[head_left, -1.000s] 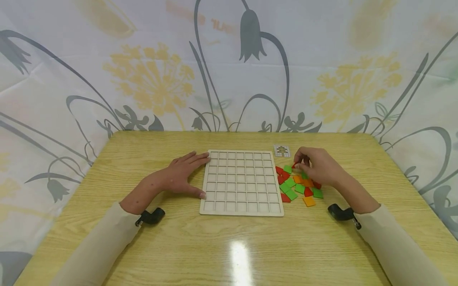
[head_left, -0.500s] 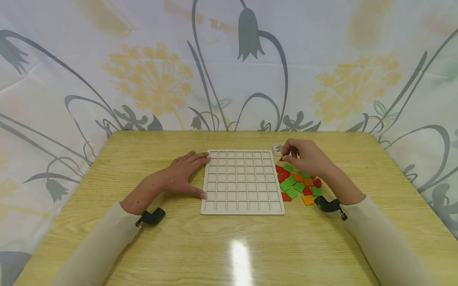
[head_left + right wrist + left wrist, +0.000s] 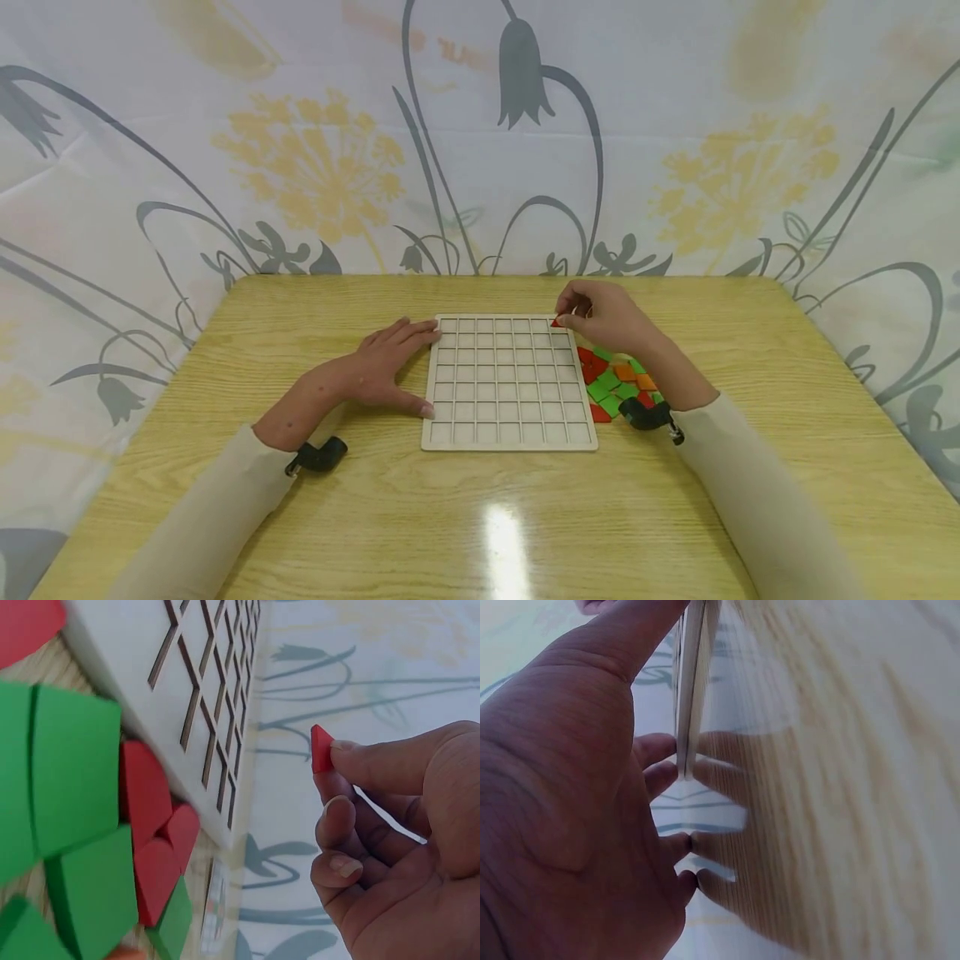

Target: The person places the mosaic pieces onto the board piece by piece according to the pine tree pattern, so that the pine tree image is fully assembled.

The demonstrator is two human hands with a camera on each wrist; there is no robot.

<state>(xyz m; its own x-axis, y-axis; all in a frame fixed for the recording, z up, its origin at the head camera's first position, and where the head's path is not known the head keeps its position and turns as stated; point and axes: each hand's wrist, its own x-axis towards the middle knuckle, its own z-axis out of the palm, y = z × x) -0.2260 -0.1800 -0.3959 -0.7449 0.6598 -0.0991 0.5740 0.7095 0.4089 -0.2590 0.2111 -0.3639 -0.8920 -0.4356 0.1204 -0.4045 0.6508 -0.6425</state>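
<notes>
Right hand (image 3: 603, 318) has moved to the board (image 3: 507, 392), fingers pinching a red piece (image 3: 320, 750) (left hand (image 3: 380, 369): fingers apart).

No word, brand or number can be read with certainty; high on the floral cloth (image 3: 637, 192), left of the large grey bellflower (image 3: 520, 71), stands faint orange lettering (image 3: 453, 52), its few letters blurred and seemingly reversed, perhaps a "u" among them; on the small card (image 3: 215, 907) near the board (image 3: 124, 649), coloured marks show, too slanted and blurred to make out.
</notes>
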